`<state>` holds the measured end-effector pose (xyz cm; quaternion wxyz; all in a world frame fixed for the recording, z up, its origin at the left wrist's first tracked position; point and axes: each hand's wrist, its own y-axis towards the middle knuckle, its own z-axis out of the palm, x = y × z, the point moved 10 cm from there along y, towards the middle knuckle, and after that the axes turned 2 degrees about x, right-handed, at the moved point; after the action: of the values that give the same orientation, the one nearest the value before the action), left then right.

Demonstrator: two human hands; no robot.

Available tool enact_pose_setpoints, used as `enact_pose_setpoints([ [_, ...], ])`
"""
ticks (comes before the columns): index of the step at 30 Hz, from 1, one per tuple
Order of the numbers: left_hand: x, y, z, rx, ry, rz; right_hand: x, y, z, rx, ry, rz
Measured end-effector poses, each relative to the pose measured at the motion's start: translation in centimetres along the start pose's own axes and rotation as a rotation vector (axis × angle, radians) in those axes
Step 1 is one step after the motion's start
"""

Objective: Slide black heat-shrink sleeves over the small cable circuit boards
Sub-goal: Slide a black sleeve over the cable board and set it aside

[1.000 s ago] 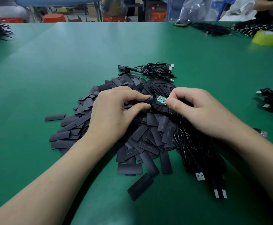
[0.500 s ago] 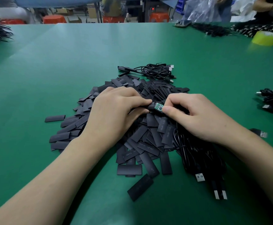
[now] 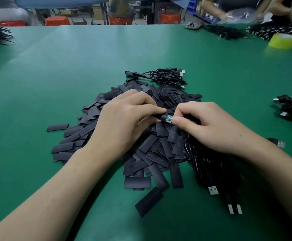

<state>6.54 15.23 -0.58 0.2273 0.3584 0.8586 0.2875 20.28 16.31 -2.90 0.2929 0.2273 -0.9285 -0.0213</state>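
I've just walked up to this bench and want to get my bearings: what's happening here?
A person is sleeving cable boards. The left hand pinches a black heat-shrink sleeve; the right hand pinches a small green circuit board at the sleeve's mouth, the board not yet covered. Beneath them a pile of loose sleeves and a cable bundle lie on the green table.

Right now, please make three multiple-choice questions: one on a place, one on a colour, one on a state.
1. The yellow tape roll lies at the table's: A far right; B near left; C centre.
2. The circuit board is: A red; B green; C white.
3. The left hand: A lies flat; B holds scissors; C pinches a black sleeve.
Answers: 1 A, it sits at the far right edge. 2 B, green shows beside the sleeve. 3 C, its fingers curl round the sleeve.
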Motion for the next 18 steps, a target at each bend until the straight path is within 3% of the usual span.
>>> enact_pose_setpoints([
  [14, -0.4, -0.2, 1.1, 0.08, -0.173, -0.036, 0.1, 0.1, 0.1, 0.001, -0.015, -0.013],
  [18, 0.2, -0.2, 1.1, 0.053, -0.215, -0.101, -0.1, 0.0, -0.8, -0.074, 0.073, -0.016],
])
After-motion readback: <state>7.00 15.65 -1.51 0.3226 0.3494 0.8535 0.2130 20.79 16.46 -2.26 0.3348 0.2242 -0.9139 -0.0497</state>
